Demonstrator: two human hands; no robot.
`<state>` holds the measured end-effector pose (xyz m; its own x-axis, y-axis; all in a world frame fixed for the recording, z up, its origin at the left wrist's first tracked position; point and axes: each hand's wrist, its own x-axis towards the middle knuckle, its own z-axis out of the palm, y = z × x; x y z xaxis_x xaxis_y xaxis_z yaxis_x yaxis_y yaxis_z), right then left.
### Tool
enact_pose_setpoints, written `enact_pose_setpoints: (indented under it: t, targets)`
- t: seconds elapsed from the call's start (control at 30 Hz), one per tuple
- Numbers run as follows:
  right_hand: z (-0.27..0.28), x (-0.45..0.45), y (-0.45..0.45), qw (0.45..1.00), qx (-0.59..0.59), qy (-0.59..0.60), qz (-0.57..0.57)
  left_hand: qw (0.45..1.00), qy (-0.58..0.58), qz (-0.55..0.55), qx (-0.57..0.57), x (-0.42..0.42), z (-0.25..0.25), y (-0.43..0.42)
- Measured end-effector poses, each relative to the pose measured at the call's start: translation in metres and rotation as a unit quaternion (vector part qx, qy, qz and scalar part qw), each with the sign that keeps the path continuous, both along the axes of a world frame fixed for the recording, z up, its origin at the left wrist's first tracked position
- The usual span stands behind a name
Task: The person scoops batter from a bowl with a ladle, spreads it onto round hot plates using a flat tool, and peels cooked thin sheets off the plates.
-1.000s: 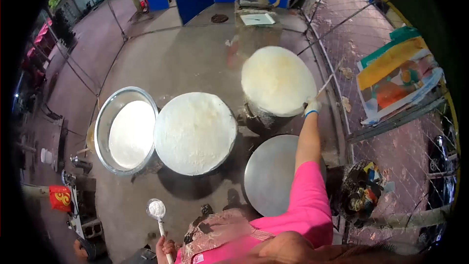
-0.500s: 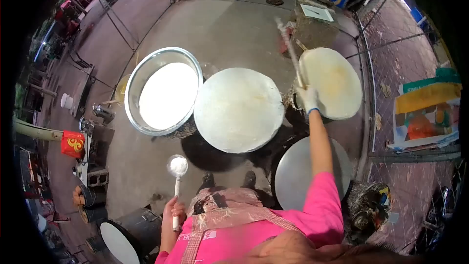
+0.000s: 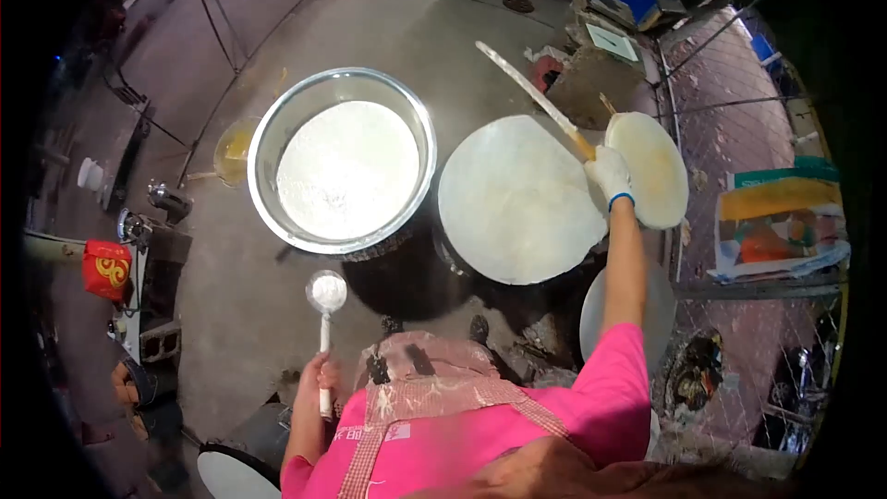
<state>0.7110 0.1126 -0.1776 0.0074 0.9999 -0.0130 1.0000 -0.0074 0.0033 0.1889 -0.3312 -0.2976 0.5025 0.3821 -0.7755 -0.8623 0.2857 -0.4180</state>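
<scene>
A: What does the left hand hold?

B: It is closed around the handle of the ladle. The cup of the ladle is at the far end, with some white mix in it. In the view it is between the person and the basin, apart from the basin.

A: And the right hand?

B: This one wears a white glove with a blue band at the wrist. It is wrapped about the end of a stick, so it is narrow, not wide. The stick points away from the person and to the left.

A: Does the stick touch the middle disc?

B: I cannot tell. From above, it crosses over the far right edge only.

A: How are the discs placed?

B: The middle disc is just right of the basin and pale on top. The right disc is beside the glove, pale also, with a more yellow part. The grey disc is nearer to the person, partly hidden by the right arm.

A: What is inside the basin?

B: A wide pool of white mix, below the rim.

A: And around?

B: A yellow vessel shows just left of the basin, and a red bag is farther left.
</scene>
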Motion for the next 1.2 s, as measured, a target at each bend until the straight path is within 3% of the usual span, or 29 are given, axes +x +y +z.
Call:
enact_pose_setpoints:
  t: [0.1,0.2,0.3,0.37,0.53,0.6,0.67,0.8,0.9,1.0,1.13,1.17,1.2]
  targets:
    - [0.062,-0.039,-0.037,1.000,0.023,-0.018,-0.005,0.999,-0.012,-0.006,0.035,-0.036,-0.004,0.014]
    - [0.120,-0.070,-0.074,0.998,0.030,0.056,0.008,0.994,-0.081,-0.004,0.073,-0.051,-0.002,0.033]
    - [0.138,-0.064,-0.084,0.997,0.018,0.065,0.030,0.997,-0.008,-0.009,0.071,-0.051,0.000,0.048]
    - [0.153,-0.052,-0.086,0.998,0.016,0.063,0.011,0.996,-0.020,-0.016,0.081,-0.046,0.001,0.052]
    - [0.176,0.034,-0.071,0.978,0.037,0.199,-0.040,0.994,-0.054,-0.018,0.098,-0.003,0.009,0.058]
    - [0.172,0.102,-0.039,0.972,-0.027,0.190,-0.133,0.995,-0.044,0.001,0.090,0.027,0.013,0.059]
    - [0.182,0.155,-0.028,0.987,0.014,0.086,-0.138,0.994,-0.008,-0.009,0.107,0.050,0.005,0.061]
    - [0.201,0.265,0.011,0.977,0.167,-0.091,-0.092,0.987,-0.112,-0.003,0.117,0.099,0.013,0.070]
    - [0.235,0.245,-0.003,0.969,0.183,-0.131,-0.103,0.979,-0.148,-0.006,0.140,0.126,0.025,0.076]
    - [0.197,0.233,0.002,0.968,0.138,-0.183,-0.104,0.985,-0.131,-0.030,0.109,0.138,0.038,0.092]
    - [0.062,0.234,-0.013,0.964,0.135,-0.225,-0.040,0.986,-0.122,-0.045,0.102,0.140,0.033,0.101]
    - [0.015,0.240,-0.017,0.970,0.150,-0.185,-0.055,0.985,-0.124,-0.049,0.105,0.141,0.047,0.100]
    - [-0.003,0.227,-0.029,0.978,0.091,-0.170,-0.081,0.984,-0.127,-0.051,0.111,0.144,0.052,0.103]
